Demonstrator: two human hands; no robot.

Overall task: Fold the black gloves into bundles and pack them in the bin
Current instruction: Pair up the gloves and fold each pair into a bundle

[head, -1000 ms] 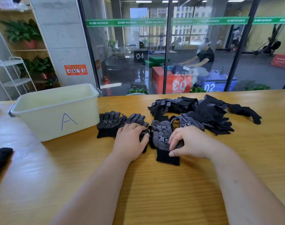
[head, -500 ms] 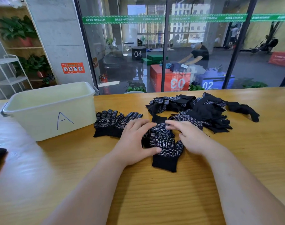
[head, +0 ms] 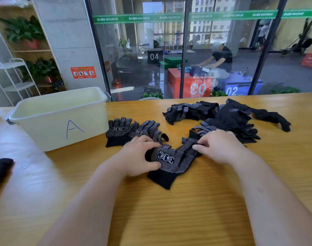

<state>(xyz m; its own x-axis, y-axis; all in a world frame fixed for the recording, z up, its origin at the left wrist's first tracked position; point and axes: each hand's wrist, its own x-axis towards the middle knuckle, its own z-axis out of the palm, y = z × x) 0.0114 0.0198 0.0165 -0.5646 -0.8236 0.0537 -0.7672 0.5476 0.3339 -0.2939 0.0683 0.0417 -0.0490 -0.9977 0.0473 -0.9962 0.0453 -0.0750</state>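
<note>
A black thing (head: 0, 169) lies left of the bin (head: 45, 128), at the frame's edge. The bin, marked A, stands on the table (head: 169, 219). Just right of the bin lie two flat gloves (head: 132, 132). Further right and nearer the person, the left hand (head: 139, 157) curls its fingers round a dotted glove (head: 171, 160). The right hand (head: 221, 148) pinches the glove's other end. A pile (head: 228, 118) of gloves sits well right of the bin.

You are at a wooden table (head: 169, 219) in what looks like a fitness gym's front area. Across the top of the frame, a glass wall (head: 133, 50) carries a green band (head: 139, 18) reading MAXIMUM. Behind it stand numbered jump boxes (head: 189, 86), and exercise equipment (head: 300, 44) fills the upper right.
</note>
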